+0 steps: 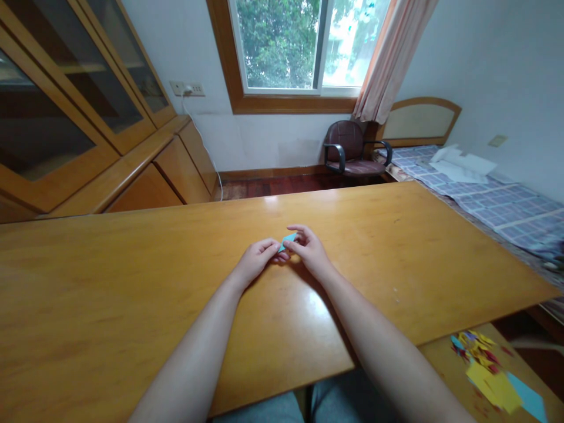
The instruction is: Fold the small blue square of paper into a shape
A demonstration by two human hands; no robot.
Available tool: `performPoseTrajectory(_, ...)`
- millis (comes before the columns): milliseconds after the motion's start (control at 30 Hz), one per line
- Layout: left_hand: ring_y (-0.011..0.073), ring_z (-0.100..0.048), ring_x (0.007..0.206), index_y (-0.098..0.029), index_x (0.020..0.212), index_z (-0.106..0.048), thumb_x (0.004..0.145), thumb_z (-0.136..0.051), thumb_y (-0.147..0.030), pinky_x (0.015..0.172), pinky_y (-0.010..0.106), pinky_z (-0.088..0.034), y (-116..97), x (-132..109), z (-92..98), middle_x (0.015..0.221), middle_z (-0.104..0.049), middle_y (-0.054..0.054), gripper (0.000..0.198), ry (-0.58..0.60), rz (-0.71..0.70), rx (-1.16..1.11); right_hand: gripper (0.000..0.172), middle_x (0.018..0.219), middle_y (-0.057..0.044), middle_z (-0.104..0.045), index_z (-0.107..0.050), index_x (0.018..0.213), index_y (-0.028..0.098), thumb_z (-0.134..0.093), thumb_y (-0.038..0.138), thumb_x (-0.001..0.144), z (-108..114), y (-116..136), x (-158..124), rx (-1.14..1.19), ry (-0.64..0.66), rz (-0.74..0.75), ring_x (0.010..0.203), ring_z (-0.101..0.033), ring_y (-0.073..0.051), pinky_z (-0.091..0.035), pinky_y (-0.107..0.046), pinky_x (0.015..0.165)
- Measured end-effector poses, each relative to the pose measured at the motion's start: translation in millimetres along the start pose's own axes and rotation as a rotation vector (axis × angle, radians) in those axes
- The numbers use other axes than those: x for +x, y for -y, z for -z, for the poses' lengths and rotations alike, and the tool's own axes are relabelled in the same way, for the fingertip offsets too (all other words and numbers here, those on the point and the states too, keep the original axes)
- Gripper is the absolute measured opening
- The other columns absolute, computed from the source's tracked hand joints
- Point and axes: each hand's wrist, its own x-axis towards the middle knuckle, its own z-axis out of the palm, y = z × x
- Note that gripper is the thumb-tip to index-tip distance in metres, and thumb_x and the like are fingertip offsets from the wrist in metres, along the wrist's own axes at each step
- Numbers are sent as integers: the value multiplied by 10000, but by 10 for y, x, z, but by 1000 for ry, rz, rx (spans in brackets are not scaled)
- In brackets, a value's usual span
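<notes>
A small light-blue folded paper piece (288, 239) is held just above the wooden table (132, 282), near its middle. My left hand (258, 259) pinches its near left end with curled fingers. My right hand (308, 249) grips its right side, fingers closed over the paper. Both forearms reach forward from the bottom of the view, and the hands touch each other at the paper. Most of the paper is hidden by my fingers.
A lower board at the bottom right carries coloured paper sheets and scraps (493, 376). Beyond the table stand a dark office chair (352, 150), a bed with a checked cover (493, 200), and glass-door wooden cabinets (88, 117) at the left.
</notes>
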Motion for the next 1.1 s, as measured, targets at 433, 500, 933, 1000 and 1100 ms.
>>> performPoseTrajectory(433, 202, -696, 736, -125, 837, -673, 747, -700, -504, 738, 322, -535, -35, -7, -5, 812, -750, 101, 390, -2, 80, -61, 378, 667, 56, -573, -603, 1031, 196, -754, 288, 697, 6, 1, 4, 28, 15, -5, 626, -548, -104, -439, -259, 654)
performPoseTrajectory(500, 200, -697, 734, -128, 842, -671, 749, -696, -509, 733, 318, -536, -24, -3, -1, 812, -750, 94, 393, -10, 80, -53, 396, 668, 57, -579, -602, 1041, 195, -759, 283, 687, 6, 1, 7, 41, 11, -9, 636, -555, -105, -448, -260, 664)
performPoseTrajectory(933, 185, -680, 709, -140, 829, -669, 800, -645, -494, 716, 303, -536, -5, -1, 6, 768, -735, 66, 356, -74, -18, 26, 681, 773, 43, -673, -516, 1220, 241, -813, 270, 608, -14, -25, 4, 132, 24, -59, 744, -636, -141, -506, -332, 794)
performPoseTrajectory(1000, 188, -682, 711, -140, 826, -669, 795, -648, -500, 720, 307, -536, -20, -2, 4, 770, -737, 68, 362, -77, -20, 26, 658, 770, 44, -671, -529, 1202, 239, -809, 261, 607, -10, -25, 9, 130, 18, -61, 740, -634, -136, -504, -326, 790)
performPoseTrajectory(1100, 189, -683, 718, -143, 832, -674, 794, -650, -503, 728, 309, -535, -18, 2, 5, 778, -738, 66, 363, -76, -26, 24, 604, 750, 49, -657, -551, 1171, 232, -797, 249, 620, -6, -28, 17, 109, 17, -50, 718, -619, -123, -492, -303, 768)
